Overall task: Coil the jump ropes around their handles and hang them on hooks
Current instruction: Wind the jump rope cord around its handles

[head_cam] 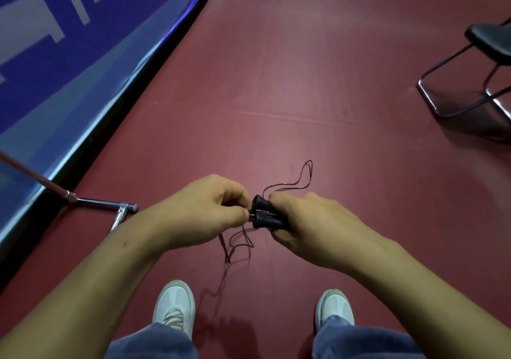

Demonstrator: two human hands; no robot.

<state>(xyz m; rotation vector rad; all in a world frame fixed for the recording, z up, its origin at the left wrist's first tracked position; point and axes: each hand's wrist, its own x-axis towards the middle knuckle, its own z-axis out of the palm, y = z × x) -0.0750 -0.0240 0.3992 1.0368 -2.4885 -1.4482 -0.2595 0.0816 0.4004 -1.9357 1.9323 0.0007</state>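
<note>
Right grip (312, 223) clasps handles (262, 215); left grip (204, 209) pinches rope (287, 184).

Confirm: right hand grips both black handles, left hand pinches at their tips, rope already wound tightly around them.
Only the rope is wrong: the head view shows it hanging in loose loops, unwound. The right hand grips both handles; left hand pinches at their tips.

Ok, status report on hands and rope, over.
Right hand grips both handles. Left hand pinches rope at their tips. Rope hangs loose, uncoiled. Nothing in the way.
</note>
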